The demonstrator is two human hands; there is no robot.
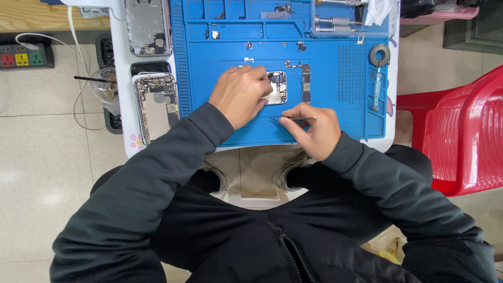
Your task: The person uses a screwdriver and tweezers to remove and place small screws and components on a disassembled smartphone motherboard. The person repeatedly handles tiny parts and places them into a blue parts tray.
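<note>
My left hand [240, 94] rests on an opened phone body [277, 87] in the middle of the blue repair mat [340, 112], covering its left part and pressing it down. My right hand [313, 128] sits just in front of the phone, at the mat's near edge, and pinches thin metal tweezers [303, 120] that lie roughly flat and point left. A narrow circuit board [306, 83] lies on the mat just right of the phone.
Two more opened phone shells [156, 102] [148, 26] lie on the white table left of the mat. Screwdrivers [335, 22] and a tape roll [379, 54] sit at the mat's far right. A red plastic chair [461, 136] stands at right, a power strip [23, 55] on the floor at left.
</note>
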